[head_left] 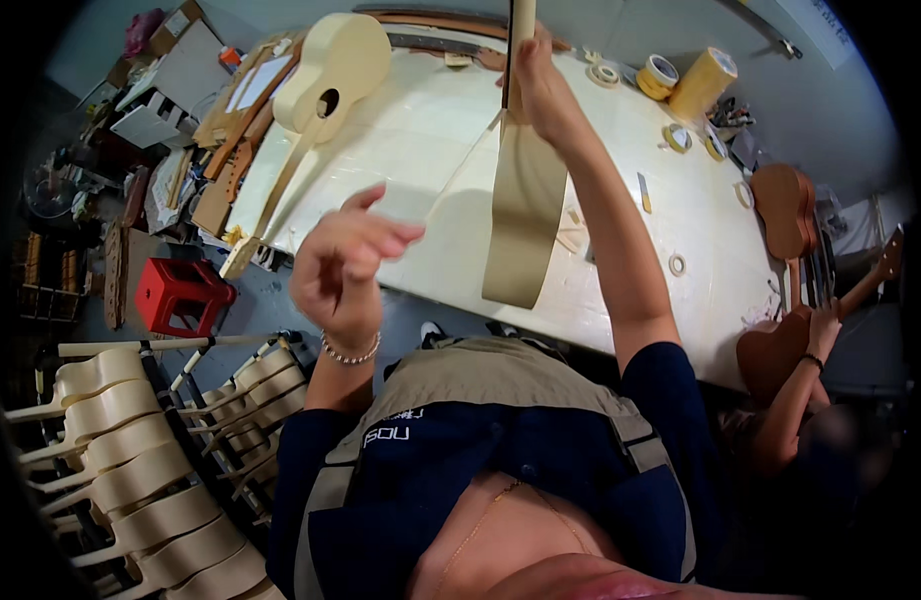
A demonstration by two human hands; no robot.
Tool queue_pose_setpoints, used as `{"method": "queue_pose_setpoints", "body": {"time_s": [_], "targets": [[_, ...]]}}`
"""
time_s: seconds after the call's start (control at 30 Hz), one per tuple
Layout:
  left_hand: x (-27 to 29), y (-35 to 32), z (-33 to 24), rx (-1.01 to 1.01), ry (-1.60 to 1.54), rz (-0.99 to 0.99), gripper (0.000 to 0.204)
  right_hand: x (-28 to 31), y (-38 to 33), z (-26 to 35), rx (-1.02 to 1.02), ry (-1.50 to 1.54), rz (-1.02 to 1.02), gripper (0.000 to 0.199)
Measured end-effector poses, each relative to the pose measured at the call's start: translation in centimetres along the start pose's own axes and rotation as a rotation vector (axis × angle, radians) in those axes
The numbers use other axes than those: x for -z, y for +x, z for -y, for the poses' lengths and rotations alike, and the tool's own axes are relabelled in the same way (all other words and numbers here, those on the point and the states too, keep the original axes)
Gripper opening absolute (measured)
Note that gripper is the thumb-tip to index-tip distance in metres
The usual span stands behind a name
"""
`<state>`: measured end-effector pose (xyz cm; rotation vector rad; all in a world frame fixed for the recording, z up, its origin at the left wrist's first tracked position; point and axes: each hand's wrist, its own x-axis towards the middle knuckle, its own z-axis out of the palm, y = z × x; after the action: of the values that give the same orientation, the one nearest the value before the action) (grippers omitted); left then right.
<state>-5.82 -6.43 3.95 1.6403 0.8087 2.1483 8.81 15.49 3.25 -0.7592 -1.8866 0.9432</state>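
An unfinished pale guitar (525, 230) stands edge-on at the near side of the white-covered bench, its curved side toward me and its neck pointing away. My right hand (547, 95) is closed around the neck near where it meets the body. In the air left of the guitar is my left hand (345, 265), slightly blurred, its fingers bent and their tips close together. From those fingertips a thin pale strip (463, 168) runs taut up to the guitar near the neck joint. What the strip is made of I cannot make out.
Another pale guitar (335, 75) lies at the bench's far left. Tape rolls (658, 75), a craft knife (644, 192) and small scraps sit on the right. A red stool (183, 297) and racked guitar bodies (145, 480) stand left. At right, another person's hand (822, 325) holds a brown guitar.
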Motion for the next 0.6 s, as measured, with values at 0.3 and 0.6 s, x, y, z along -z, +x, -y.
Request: {"method": "queue_pose_setpoints", "body": {"time_s": [0.3,0.6], "targets": [[9.6,-8.7,1.1,0.705,-1.039,-0.589,0.015,5.3,-0.1,1.8,-0.044,0.44,0.124,0.041],[40.7,4.6,-10.9,0.248,-0.964,-0.524,0.029,6.3,-1.5,1.4,0.118,0.623,0.602,0.05]]}}
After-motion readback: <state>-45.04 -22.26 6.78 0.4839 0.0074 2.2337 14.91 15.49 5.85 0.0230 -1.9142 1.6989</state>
